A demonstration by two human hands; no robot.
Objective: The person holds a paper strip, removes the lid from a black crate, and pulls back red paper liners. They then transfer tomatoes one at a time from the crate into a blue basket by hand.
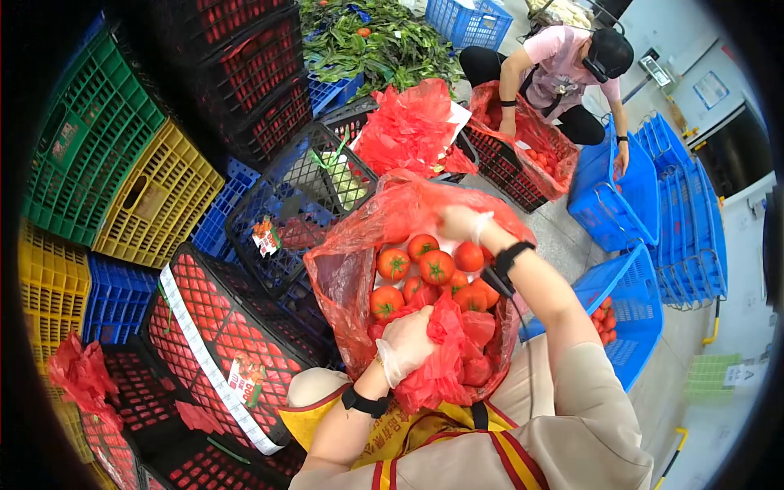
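Note:
Below me a red plastic bag (332, 273) lines a crate and lies wide open around several ripe tomatoes (437, 267) with green stem ends. My left hand (406, 341), in a clear glove, is closed on a bunched fold of the red plastic at the near side. Over the far side of the tomatoes reaches my right hand (464, 222), also gloved, close to the bag's far wall. Its fingers are blurred and partly hidden, so their grip does not show. More tomatoes lie under the crumpled plastic on the near right.
Black crates (237, 351) and yellow crates (159, 196) are stacked at left. Crumpled red bags (404, 131) and leafy greens (384, 49) lie ahead. A co-worker (563, 69) crouches at a tomato crate (502, 163). Blue baskets (612, 192) stand at right.

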